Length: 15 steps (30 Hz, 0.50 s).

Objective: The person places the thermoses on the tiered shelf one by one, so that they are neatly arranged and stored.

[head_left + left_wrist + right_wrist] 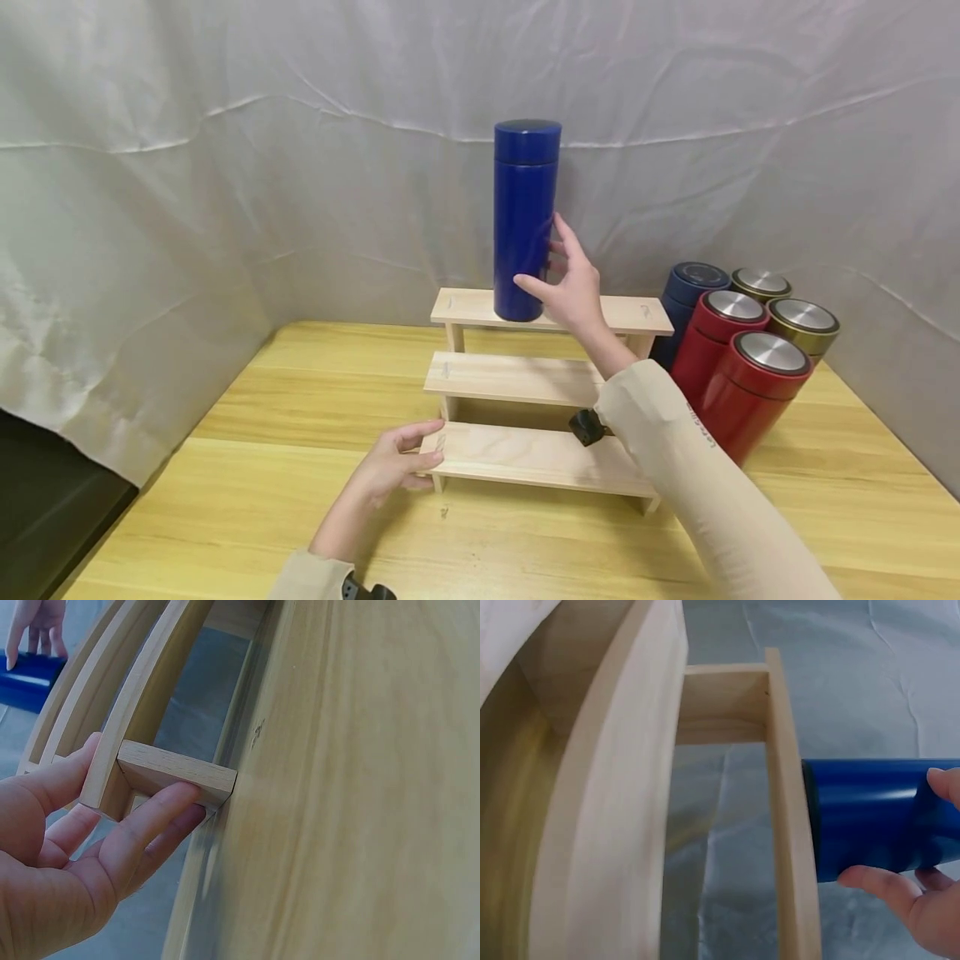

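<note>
A tall blue thermos bottle (525, 221) stands upright at the top step of a three-step wooden display rack (517, 450), left of its middle. My right hand (572, 287) holds the bottle's lower half from the right, thumb in front and fingers behind. In the right wrist view the base of the blue bottle (870, 817) is right at the top board's edge. My left hand (397, 458) grips the left end of the lowest step. In the left wrist view, the left hand (97, 855) has its thumb along the board and fingertips on the rack's leg (176, 769).
Right of the rack stand several more thermos bottles: a dark blue one (678, 308), two red ones, the nearer red bottle (757, 392) in front, and two gold ones, including a gold bottle (813, 321). A grey cloth (337, 192) hangs behind the wooden table (247, 492).
</note>
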Motion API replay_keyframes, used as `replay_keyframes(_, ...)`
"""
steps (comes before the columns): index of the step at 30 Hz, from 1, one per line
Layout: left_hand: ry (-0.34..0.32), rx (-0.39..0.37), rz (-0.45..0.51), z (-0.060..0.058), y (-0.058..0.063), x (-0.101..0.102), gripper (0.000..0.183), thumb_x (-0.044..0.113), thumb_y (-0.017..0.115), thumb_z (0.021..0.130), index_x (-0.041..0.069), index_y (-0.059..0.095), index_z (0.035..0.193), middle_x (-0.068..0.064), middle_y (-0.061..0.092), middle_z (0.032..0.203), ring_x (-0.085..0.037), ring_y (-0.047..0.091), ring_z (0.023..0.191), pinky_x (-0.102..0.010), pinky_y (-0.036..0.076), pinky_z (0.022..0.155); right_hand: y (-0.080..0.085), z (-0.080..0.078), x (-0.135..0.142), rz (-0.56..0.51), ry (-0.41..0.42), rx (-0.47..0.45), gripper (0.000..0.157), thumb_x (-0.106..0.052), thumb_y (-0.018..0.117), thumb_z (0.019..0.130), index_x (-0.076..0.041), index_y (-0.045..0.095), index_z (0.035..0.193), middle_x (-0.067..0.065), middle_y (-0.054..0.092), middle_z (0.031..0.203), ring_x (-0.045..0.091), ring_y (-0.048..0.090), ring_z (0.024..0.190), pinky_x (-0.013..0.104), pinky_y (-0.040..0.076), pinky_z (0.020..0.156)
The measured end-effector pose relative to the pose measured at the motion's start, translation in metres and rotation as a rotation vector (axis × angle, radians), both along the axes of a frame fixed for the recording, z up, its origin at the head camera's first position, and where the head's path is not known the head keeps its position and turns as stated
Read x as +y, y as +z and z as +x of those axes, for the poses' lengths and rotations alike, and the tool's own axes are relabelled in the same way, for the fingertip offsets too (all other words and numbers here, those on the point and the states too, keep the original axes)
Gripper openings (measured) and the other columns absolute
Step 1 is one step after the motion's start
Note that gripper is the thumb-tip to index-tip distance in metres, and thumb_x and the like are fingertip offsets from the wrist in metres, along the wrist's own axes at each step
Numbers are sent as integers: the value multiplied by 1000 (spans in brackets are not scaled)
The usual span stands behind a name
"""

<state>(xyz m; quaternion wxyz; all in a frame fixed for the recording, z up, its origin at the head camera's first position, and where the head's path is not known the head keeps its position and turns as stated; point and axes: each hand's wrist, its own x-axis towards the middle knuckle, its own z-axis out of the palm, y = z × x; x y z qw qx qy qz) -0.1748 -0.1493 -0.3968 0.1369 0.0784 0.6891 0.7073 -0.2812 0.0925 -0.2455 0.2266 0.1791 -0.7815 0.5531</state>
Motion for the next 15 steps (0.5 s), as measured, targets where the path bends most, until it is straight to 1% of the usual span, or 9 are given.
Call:
replay_keyframes(3, -4, 2, -1, -1, -1, 0, 53, 3, 61, 82, -7, 38, 129, -36, 23, 134, -34, 57, 94, -46, 51, 74, -6, -2, -5, -12, 8, 21, 81, -3, 73, 72, -13, 30, 140, 17, 49, 124, 29, 52, 107, 43, 44, 91)
replay_keyframes(8, -5, -2, -1, -1, -1, 1, 54, 2, 61, 82, -8, 38, 129, -34, 30, 132, -30, 59, 90, -46, 52, 74, -14, -3, -10, -38, 21, 25, 74, 1, 71, 73, -10, 35, 137, 16, 52, 122, 25, 53, 106, 41, 50, 81)
replay_keyframes(10, -3, -3, -1, 0, 0, 1, 53, 2, 61, 83, -8, 38, 129, -34, 29, 132, -30, 59, 90, -47, 51, 74, -15, -3, -10, -43, 22, 34, 72, 1, 70, 73, -8, 35, 136, 16, 52, 121, 25, 53, 105, 40, 51, 79)
replay_keyframes(15, -3, -6, -2, 0, 0, 1, 53, 1, 60, 83, -8, 37, 130, -36, 26, 133, -30, 59, 90, -47, 51, 74, -11, 2, -9, -41, 1, 39, 69, -6, 71, 75, -4, 36, 134, 17, 52, 119, 27, 52, 106, 40, 46, 88)
